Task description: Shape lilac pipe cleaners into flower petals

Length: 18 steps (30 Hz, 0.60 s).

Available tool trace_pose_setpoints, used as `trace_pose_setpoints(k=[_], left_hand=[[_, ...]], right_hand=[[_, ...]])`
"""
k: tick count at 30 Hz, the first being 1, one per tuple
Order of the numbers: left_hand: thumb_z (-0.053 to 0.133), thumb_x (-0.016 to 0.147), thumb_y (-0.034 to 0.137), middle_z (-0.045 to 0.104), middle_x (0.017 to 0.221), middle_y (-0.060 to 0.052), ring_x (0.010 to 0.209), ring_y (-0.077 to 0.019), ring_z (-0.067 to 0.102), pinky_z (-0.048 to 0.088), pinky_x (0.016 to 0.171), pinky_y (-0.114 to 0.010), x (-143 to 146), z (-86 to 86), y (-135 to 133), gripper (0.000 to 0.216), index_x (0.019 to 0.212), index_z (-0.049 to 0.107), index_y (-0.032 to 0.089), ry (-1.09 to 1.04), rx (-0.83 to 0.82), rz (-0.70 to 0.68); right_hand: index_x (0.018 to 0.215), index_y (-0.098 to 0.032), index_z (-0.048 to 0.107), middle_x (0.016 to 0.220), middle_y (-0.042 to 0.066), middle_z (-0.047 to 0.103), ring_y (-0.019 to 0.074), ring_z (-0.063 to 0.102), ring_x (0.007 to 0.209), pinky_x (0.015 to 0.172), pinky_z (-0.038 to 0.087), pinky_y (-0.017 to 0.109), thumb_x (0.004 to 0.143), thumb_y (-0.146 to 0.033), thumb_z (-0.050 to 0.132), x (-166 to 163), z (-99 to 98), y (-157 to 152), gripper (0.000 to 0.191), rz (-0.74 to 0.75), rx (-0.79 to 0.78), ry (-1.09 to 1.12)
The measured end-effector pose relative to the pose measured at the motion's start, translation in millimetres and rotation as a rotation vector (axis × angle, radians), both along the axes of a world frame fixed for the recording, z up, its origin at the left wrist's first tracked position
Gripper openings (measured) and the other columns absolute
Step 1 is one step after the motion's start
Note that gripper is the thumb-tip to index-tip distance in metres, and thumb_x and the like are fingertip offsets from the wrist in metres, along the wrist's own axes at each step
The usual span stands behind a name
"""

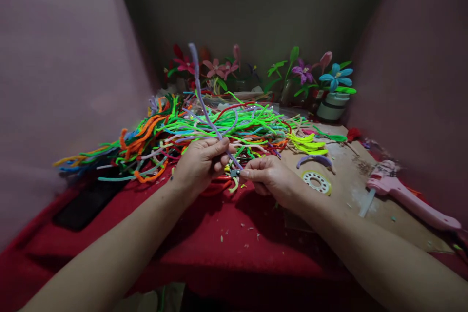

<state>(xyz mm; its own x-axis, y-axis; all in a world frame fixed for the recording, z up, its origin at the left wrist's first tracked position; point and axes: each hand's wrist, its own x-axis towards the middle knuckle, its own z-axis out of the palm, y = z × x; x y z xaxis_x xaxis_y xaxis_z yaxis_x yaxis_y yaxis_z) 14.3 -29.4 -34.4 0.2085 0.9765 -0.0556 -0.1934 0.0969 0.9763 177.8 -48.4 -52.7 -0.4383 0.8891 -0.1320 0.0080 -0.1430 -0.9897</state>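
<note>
A lavender pipe cleaner (201, 95) slants up and away from my hands, with a thicker fuzzy upper part. My left hand (197, 163) is closed around its lower part, thumb on top. Its bottom end is pinched between the thumb and fingers of my right hand (268, 178). A small dark metal piece (235, 172) shows right by the right fingertips; whether that hand touches it I cannot tell. Just beyond both hands lies a tangled heap of bright green pipe cleaners (237, 124) mixed with other colours.
Orange pipe cleaners (144, 134) spill left above a black phone (86, 204). On cardboard (351, 175) at right lie yellow pieces (307, 144), a curved purple piece (316, 159), a white tape reel (306, 176) and a pink glue gun (413, 195). Pipe-cleaner flowers (335, 77) stand behind.
</note>
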Motion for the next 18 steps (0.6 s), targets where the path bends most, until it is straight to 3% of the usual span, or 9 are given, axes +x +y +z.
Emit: trace_pose_setpoints(k=[6, 11, 18], left_hand=[[0.068, 0.072, 0.031, 0.048, 0.045, 0.002, 0.037, -0.0011, 0.037, 0.026, 0.036, -0.011, -1, 3.6, 0, 0.023, 0.066, 0.064, 0.009, -0.091, 0.044, 0.11], [0.067, 0.073, 0.028, 0.049, 0.048, 0.002, 0.041, -0.0016, 0.04, 0.03, 0.04, -0.011, -4, 6.7, 0, 0.019, 0.067, 0.064, 0.011, -0.15, 0.099, 0.114], [0.068, 0.072, 0.032, 0.053, 0.047, 0.001, 0.039, -0.0032, 0.042, 0.03, 0.039, -0.014, 3, 5.9, -12, 0.022, 0.068, 0.066, 0.011, -0.07, 0.139, 0.039]], right_hand=[[0.055, -0.014, 0.06, 0.032, -0.008, 0.035, 0.0047, 0.024, 0.03, 0.035, 0.012, 0.022, 0.068, -0.027, 0.058, 0, 0.3, 0, 0.017, -0.013, -0.01, -0.057], [0.061, -0.014, 0.062, 0.034, -0.006, 0.04, 0.0053, 0.029, 0.031, 0.037, 0.017, 0.021, 0.067, -0.026, 0.056, 2, -4.1, 2, 0.014, 0.012, -0.013, 0.034], [0.051, -0.016, 0.055, 0.03, -0.007, 0.035, 0.0051, 0.025, 0.028, 0.034, 0.016, 0.022, 0.066, -0.02, 0.054, -4, -10.1, 1, 0.015, -0.053, -0.011, -0.084]])
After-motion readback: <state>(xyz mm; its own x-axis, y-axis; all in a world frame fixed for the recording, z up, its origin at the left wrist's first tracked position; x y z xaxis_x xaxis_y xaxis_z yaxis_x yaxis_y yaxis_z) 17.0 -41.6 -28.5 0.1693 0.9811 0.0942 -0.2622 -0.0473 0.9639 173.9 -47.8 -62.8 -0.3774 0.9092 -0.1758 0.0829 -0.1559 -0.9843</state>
